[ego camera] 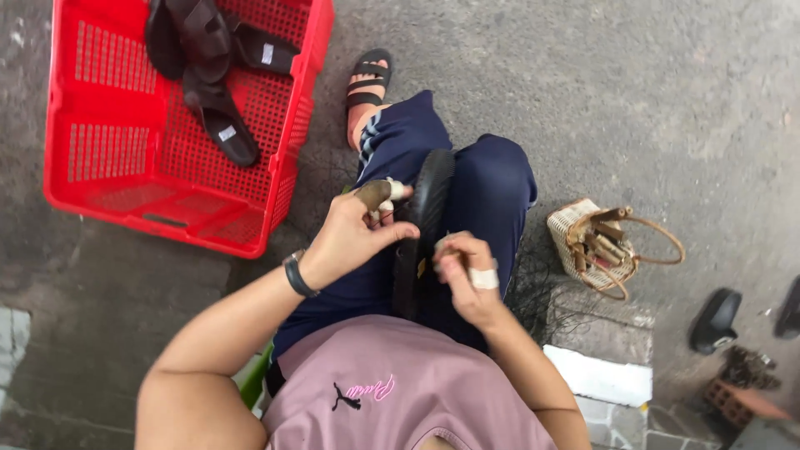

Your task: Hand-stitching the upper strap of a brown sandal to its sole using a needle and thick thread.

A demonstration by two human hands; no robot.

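Item: black rubber sandal sole (423, 225), long and narrow, held on edge across the lap over dark blue trousers (492, 187). This sole is taken as the landmark for all entries below.

Left hand (354, 233): set against the left side of the sole, near its upper end. A brown guard is worn on the thumb and a pale wrap is seen on a finger beside it. The fingers (398, 233) are curled and pressed to the sole's edge, so the sole is gripped. A black wristband (297, 273) is worn on this wrist.

Right hand (468, 279): placed at the right side of the sole, at its middle. The fingers are clenched together against the edge; a white bandage is wrapped round one of them. Whether something small is pinched there cannot be told.

Red plastic slatted crate (108, 142): on the grey concrete floor (633, 100), well to the left of the sole and above it; several black strapped sandals (212, 75) are lain inside.

Small woven wicker basket (587, 242) with loop handles: on the floor, right of the sole, filled with brown pieces.

Black sandal on a foot (369, 77): above the sole.
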